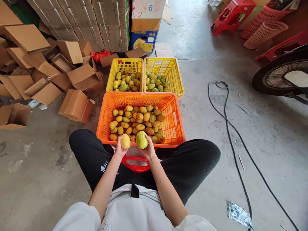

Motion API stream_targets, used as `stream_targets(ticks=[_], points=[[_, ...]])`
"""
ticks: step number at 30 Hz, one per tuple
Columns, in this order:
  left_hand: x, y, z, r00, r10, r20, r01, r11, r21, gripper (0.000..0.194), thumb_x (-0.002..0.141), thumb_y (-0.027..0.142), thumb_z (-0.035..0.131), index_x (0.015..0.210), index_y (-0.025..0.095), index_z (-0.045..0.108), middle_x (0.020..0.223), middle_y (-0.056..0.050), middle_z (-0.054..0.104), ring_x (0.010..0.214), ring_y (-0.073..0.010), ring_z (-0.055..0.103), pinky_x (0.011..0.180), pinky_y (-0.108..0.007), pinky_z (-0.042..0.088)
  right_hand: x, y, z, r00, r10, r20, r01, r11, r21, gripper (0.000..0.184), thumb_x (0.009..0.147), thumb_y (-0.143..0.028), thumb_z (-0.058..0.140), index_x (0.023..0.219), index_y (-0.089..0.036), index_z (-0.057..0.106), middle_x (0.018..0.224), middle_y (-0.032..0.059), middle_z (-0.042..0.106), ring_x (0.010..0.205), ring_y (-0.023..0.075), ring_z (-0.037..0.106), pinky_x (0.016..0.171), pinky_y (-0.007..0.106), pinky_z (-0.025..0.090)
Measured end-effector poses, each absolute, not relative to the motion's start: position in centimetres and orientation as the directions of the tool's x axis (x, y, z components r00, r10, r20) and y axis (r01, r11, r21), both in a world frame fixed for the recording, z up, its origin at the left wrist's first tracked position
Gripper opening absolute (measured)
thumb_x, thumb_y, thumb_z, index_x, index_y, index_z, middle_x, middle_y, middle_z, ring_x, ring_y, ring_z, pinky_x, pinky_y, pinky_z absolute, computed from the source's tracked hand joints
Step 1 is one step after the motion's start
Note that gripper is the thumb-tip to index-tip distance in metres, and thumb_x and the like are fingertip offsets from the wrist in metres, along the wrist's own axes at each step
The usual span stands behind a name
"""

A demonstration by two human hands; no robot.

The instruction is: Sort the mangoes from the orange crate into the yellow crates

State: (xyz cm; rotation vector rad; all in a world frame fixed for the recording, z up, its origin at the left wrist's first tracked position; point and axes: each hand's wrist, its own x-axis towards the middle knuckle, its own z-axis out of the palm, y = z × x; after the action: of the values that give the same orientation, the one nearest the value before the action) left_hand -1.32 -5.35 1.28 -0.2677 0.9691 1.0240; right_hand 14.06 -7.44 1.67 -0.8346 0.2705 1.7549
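Observation:
My left hand (121,149) is closed around a yellow, roundish fruit (125,141). Beside it, my right hand (149,149) grips a larger yellow-green fruit (141,140) with a bumpy skin. Both hands are over the near rim of an orange plastic crate (140,98), between my knees. Many yellow-orange oval fruits (140,127) lie in that crate. Behind it stand two yellow crates, the left one (110,77) and the right one (178,77), each with greener fruits in it.
Cardboard boxes (75,104) are heaped at the left, below stacked flattened cartons (79,25). A black cable (227,128) loops over the floor at right. Beyond it are a motorbike wheel (271,77), a red stool (232,16) and pink baskets (264,32). Another red stool (136,163) is beneath me.

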Motion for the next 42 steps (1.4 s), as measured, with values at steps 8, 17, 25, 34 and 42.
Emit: stream_targets(ticks=[8, 17, 25, 34, 42], points=[[-1.7, -5.0, 2.7, 0.098, 0.573, -0.814, -0.895, 0.407, 0.179, 0.029, 0.097, 0.038, 0.049, 0.102, 0.016, 0.068, 0.087, -0.008, 0.073, 0.078, -0.0188, 0.072, 0.078, -0.033, 0.062, 14.2, -7.4, 2.2, -0.118, 0.732, -0.671, -0.908, -0.353, -0.225, 0.027, 0.086, -0.038, 0.063, 0.101, -0.017, 0.072, 0.09, 0.0107, 0.08, 0.089, 0.0281, 0.078, 0.083, 0.044, 0.066], [-1.9, -4.8, 2.1, 0.168, 0.602, -0.78, -0.898, 0.42, 0.131, 0.039, 0.101, 0.04, 0.046, 0.122, 0.013, 0.066, 0.093, -0.011, 0.075, 0.084, -0.0191, 0.074, 0.076, -0.03, 0.061, 14.5, -7.4, 1.8, -0.141, 0.672, -0.727, -0.878, -0.425, -0.223, 0.039, 0.087, -0.046, 0.051, 0.104, -0.017, 0.072, 0.084, 0.0121, 0.079, 0.079, 0.0274, 0.077, 0.049, 0.031, 0.06], [-1.7, -4.7, 2.2, 0.19, 0.579, -0.793, -0.815, 0.543, 0.201, 0.044, 0.101, 0.049, 0.05, 0.117, 0.013, 0.068, 0.083, -0.009, 0.074, 0.076, -0.0195, 0.073, 0.069, -0.03, 0.062, 14.0, -7.5, 0.8, -0.005, 0.751, -0.66, -0.86, -0.34, -0.38, 0.035, 0.082, -0.05, 0.073, 0.103, -0.023, 0.072, 0.095, 0.0044, 0.081, 0.083, 0.0228, 0.077, 0.067, 0.033, 0.064], [-1.5, -4.9, 1.3, 0.124, 0.58, -0.805, -0.772, 0.567, 0.289, 0.018, 0.093, 0.022, 0.061, 0.108, 0.016, 0.068, 0.086, -0.006, 0.074, 0.087, -0.0199, 0.074, 0.096, -0.037, 0.06, 13.6, -7.8, 0.6, 0.016, 0.783, -0.621, -0.85, -0.317, -0.421, 0.038, 0.073, -0.04, 0.083, 0.105, -0.026, 0.067, 0.091, 0.0, 0.078, 0.087, 0.023, 0.075, 0.088, 0.045, 0.065], [-1.6, -4.9, 0.9, 0.159, 0.629, -0.761, -0.761, 0.569, 0.311, 0.029, 0.094, 0.033, 0.056, 0.109, 0.013, 0.07, 0.085, -0.008, 0.074, 0.074, -0.0177, 0.071, 0.075, -0.031, 0.061, 14.0, -7.5, 2.0, -0.03, 0.699, -0.714, -0.887, -0.348, -0.303, 0.034, 0.086, -0.048, 0.059, 0.099, -0.019, 0.071, 0.088, 0.0109, 0.079, 0.091, 0.0301, 0.078, 0.072, 0.043, 0.067]])
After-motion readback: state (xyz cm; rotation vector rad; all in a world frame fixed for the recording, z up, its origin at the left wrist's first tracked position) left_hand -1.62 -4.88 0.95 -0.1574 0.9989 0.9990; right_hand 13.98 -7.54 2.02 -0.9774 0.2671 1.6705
